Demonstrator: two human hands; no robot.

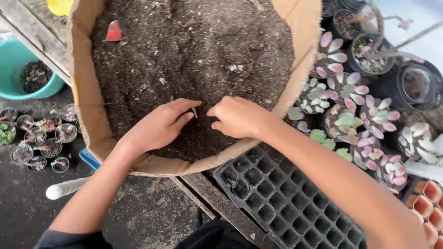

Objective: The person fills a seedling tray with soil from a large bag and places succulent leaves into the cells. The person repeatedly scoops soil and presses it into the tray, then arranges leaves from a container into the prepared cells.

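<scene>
A big tan sack (87, 97) full of dark potting soil (194, 50) lies open in front of me. My left hand (159, 124) rests on the soil near the sack's front rim, thumb and forefinger pinching a small twig-like bit (195, 112). My right hand (237, 117) sits just to its right on the soil, fingers curled, nearly touching the same bit. A black seedling tray (281, 198) with several empty cells lies below my right forearm.
Pink and green succulents (355, 110) in pots crowd the right side. Small pots with seedlings (39, 138) stand on the floor at left, beside a teal basin (14, 60). A red tag (114, 31) lies in the soil. Orange cell pots (429, 203) sit at the lower right.
</scene>
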